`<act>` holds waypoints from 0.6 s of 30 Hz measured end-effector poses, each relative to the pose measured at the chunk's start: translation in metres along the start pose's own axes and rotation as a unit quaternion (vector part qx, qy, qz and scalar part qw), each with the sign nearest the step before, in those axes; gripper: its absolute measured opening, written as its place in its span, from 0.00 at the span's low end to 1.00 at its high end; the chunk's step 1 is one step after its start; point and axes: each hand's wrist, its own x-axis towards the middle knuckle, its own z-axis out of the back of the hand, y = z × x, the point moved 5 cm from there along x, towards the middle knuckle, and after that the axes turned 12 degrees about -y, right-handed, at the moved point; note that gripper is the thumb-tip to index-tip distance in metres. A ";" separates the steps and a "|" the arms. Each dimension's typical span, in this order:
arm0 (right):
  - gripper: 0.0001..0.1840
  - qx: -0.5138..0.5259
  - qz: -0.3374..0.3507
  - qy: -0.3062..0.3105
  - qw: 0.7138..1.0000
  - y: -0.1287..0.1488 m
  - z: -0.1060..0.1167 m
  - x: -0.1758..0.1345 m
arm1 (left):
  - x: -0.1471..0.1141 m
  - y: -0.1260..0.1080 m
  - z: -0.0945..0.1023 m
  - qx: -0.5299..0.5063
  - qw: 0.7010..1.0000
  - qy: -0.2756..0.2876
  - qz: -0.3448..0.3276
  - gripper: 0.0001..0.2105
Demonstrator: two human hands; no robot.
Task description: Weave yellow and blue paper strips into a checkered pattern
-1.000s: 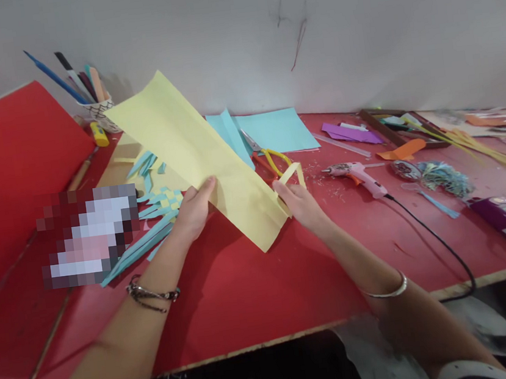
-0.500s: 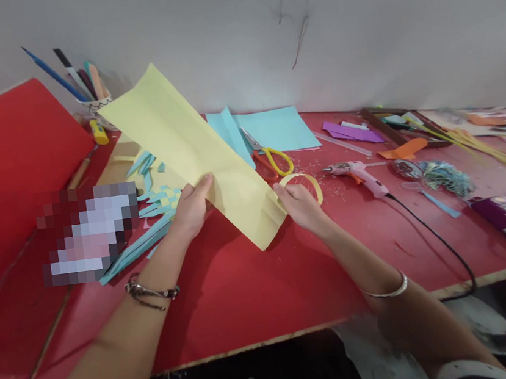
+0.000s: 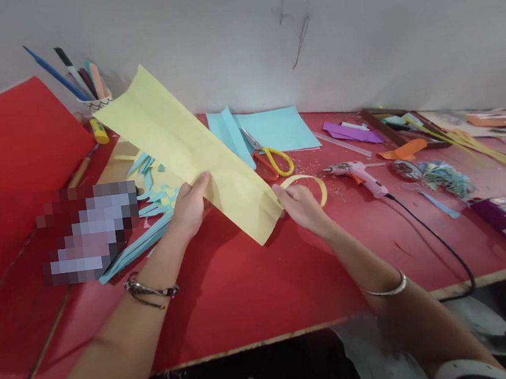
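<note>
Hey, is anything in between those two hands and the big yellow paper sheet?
Nothing that I see. The left hand has its thumb right on the pale yellow rectangular paper sheet. The right hand pinches a thin, curled yellow paper strip at the sheet's edge; what lies under that hand is hidden.

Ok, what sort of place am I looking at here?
Most likely a paper-craft workspace: there's a pink glue gun, a pair of scissors and cut blue paper strips around the yellow paper sheet being held over the red tabletop.
</note>
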 end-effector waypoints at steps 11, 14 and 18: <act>0.24 0.056 -0.036 0.000 0.998 -0.013 -0.001 0.007 | 0.009 -0.001 0.004 0.004 0.999 0.000 -0.048 0.09; 0.24 0.066 -0.032 0.006 0.997 -0.013 -0.002 0.007 | 0.010 0.000 0.004 0.002 0.999 0.008 -0.050 0.10; 0.20 0.061 0.000 0.036 0.997 -0.005 -0.003 0.001 | 0.010 0.003 0.004 0.008 0.999 0.012 -0.036 0.11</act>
